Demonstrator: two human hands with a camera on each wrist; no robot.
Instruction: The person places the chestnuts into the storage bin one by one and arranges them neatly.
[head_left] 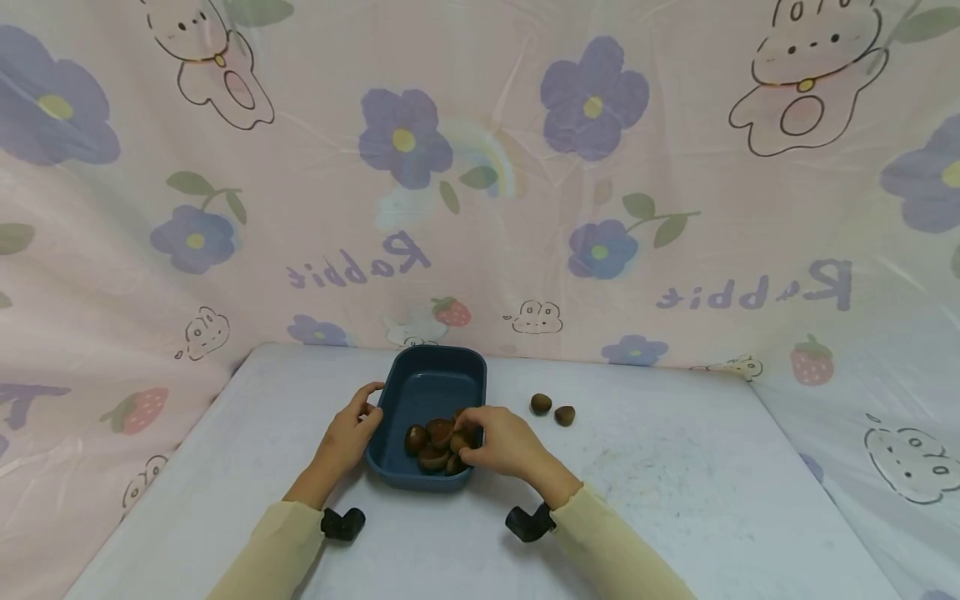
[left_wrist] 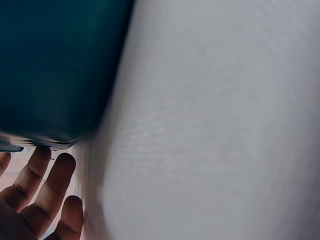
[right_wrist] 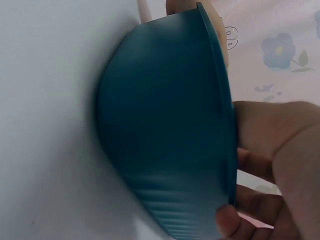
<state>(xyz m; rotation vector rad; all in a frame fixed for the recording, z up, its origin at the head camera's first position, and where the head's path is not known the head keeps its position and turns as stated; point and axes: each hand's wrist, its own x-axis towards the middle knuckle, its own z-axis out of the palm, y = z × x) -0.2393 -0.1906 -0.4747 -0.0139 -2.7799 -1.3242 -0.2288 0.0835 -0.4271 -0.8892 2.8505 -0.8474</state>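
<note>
A dark blue rectangular container (head_left: 431, 358) stands on the white table, with several brown chestnuts (head_left: 432, 457) gathered in its near end. My left hand (head_left: 348, 429) rests at the container's left side. In the left wrist view its extended fingers (left_wrist: 47, 197) lie at the outer wall. Reaching over the right rim, my right hand (head_left: 506, 442) pinches a chestnut (head_left: 460, 442) between thumb and fingers, among the others. The right wrist view has the outer wall of the container (right_wrist: 165, 115) in front and my right hand (right_wrist: 280, 165) across its rim, the chestnuts hidden.
Two more chestnuts (head_left: 541, 404) lie on the white table (head_left: 675, 483) to the right of the container. Behind the table hangs a pink curtain (head_left: 495, 225) printed with flowers and rabbits. A black wrist mount (head_left: 530, 522) sticks out at the right sleeve.
</note>
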